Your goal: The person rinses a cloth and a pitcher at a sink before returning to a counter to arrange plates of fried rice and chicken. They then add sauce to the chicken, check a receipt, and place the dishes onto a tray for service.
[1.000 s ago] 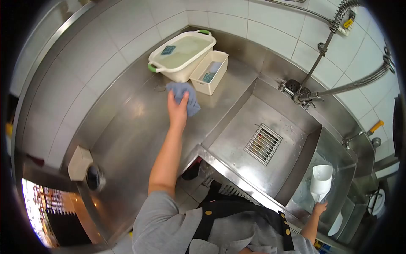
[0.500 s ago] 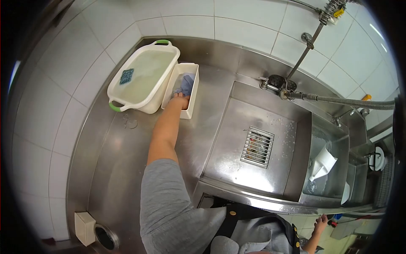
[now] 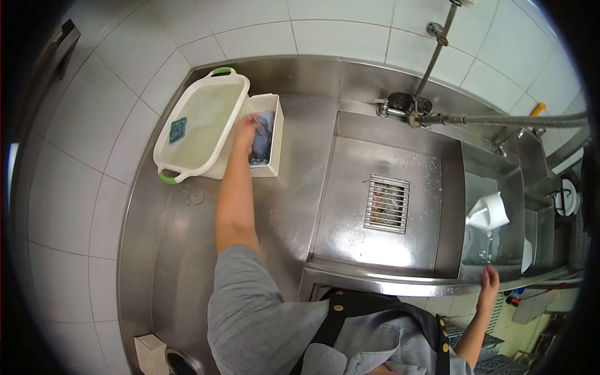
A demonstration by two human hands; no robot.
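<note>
My left hand [image 3: 246,127] is raised over the left rim of a narrow white plastic bin [image 3: 277,136], fingers slightly apart with nothing visible in them. A bunched blue-grey cloth [image 3: 263,136] lies in the bin, close by the fingers. My right hand [image 3: 489,279] hangs at the front edge of the right-hand basin, its fingers loosely stretched out and holding nothing. Beyond it, a white plastic jug [image 3: 491,212] lies tipped on its side in the basin's shallow water [image 3: 487,240].
To the left, a white tub [image 3: 212,164] with green handles holds cloudy water and a blue-green scouring pad [image 3: 177,130]. A shallow sink [image 3: 350,187] with a drain grate [image 3: 387,203] sits mid-counter. A spray hose [image 3: 512,120] crosses the back right.
My left hand has drawn up from the cloth to the bin's left rim. My right hand has come up to the basin edge. The jug has turned and shifted back in the water.
</note>
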